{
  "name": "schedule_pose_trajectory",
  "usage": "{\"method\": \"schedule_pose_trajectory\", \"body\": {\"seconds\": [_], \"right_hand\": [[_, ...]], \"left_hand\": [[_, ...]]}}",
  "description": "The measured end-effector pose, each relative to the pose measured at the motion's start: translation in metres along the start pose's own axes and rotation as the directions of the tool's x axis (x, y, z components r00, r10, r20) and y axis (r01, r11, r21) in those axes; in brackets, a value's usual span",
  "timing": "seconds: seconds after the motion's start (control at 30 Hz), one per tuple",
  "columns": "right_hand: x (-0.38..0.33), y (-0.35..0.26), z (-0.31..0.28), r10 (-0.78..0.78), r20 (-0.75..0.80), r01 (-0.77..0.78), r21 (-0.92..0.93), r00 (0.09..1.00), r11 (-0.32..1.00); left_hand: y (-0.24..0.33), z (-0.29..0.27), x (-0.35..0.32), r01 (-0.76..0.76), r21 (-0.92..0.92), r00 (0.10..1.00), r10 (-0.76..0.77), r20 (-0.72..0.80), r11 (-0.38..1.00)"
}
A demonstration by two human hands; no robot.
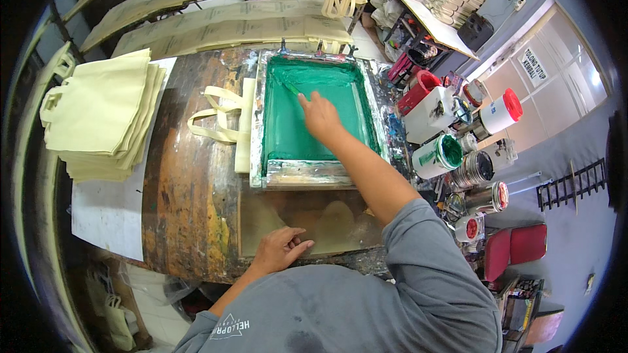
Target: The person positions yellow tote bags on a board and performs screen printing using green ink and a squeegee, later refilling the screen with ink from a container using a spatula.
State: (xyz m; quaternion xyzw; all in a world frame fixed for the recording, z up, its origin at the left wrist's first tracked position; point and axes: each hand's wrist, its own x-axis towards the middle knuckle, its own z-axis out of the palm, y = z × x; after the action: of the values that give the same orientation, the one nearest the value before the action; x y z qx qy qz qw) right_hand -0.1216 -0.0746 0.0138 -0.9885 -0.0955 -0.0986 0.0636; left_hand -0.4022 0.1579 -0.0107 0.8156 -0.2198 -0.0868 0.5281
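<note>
A silk-screen frame (304, 175) with a paint-smeared wooden rim lies flat on the table in front of me, its mesh coated with green ink. My right hand (320, 116) reaches over the mesh, its fingers closed on a thin green-smeared spatula (292, 87), whose far end points to the frame's upper left corner. A cream cloth bag (243, 147) lies partly under the frame, its handles sticking out to the left. My left hand (282, 248) rests at the near table edge, holding nothing, fingers loosely curled and thumb apart. Beneath it is a glossy brown panel (340, 235).
A stack of cream bags (98, 108) stands on a white sheet (108, 212) at the left. Ink tubs line the right side, among them a green-smeared tub (435, 157) and a red-lidded tub (500, 112). Racks with bags (229, 23) stand beyond the table.
</note>
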Motion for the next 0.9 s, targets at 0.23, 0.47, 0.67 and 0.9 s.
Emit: {"method": "schedule_pose_trajectory", "body": {"seconds": [0.23,0.47,0.67,0.9], "right_hand": [[-0.015,0.093,0.000,0.226,0.034,-0.221,-0.101,0.974,0.970],[-0.040,0.096,-0.058,0.341,-0.026,-0.342,-0.022,0.940,0.939],[-0.026,0.123,-0.041,0.405,-0.107,-0.390,0.137,0.908,0.911],[-0.005,0.111,0.001,0.429,-0.028,-0.366,0.475,0.903,0.800]], "left_hand": [[-0.003,0.005,0.001,-0.002,-0.020,1.000,0.002,-0.007,1.000],[0.002,0.000,0.001,-0.001,0.020,1.000,0.001,-0.003,1.000],[0.003,-0.002,0.002,-0.016,0.026,1.000,0.016,0.006,1.000],[0.001,-0.002,0.002,0.003,0.000,1.000,-0.003,0.010,1.000]]}}
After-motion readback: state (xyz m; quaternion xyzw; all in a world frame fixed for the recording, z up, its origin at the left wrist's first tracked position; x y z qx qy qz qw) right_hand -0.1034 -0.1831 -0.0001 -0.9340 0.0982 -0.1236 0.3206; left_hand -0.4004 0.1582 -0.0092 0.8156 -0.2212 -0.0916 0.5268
